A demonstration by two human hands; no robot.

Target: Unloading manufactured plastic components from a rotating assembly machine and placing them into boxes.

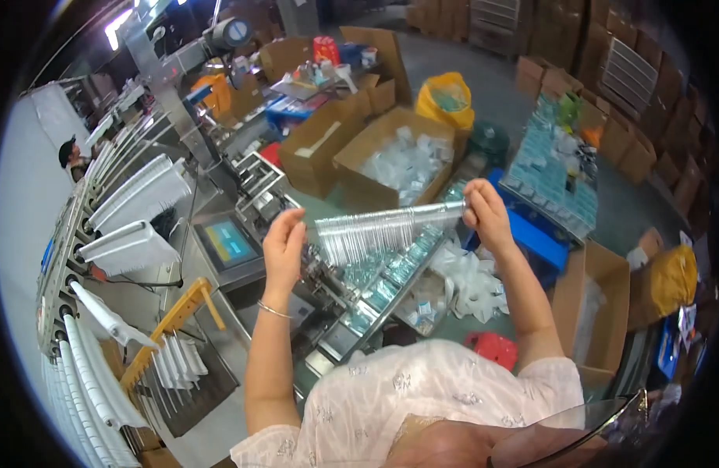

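A long strip of clear, shiny plastic film (390,230), closely ridged across its width, stretches between my hands above a machine. My right hand (488,218) pinches its upper right end. The fingers of my left hand (284,243) are closed at the opposite end, where the see-through edge is hard to make out. Below the strip, a metal conveyor channel (332,347) runs diagonally, carrying a row of teal-tinted clear packets (384,292). More loose packets lie by the channel's left side, partly behind the film.
A touch-screen panel (228,240) stands left of the channel. Beyond it, an open cardboard box (359,168) holds white and clear pieces. White pouches (472,285) lie to the right, near a blue bin (531,242) and a packet-covered table (550,187). White rolls (90,374) line the left.
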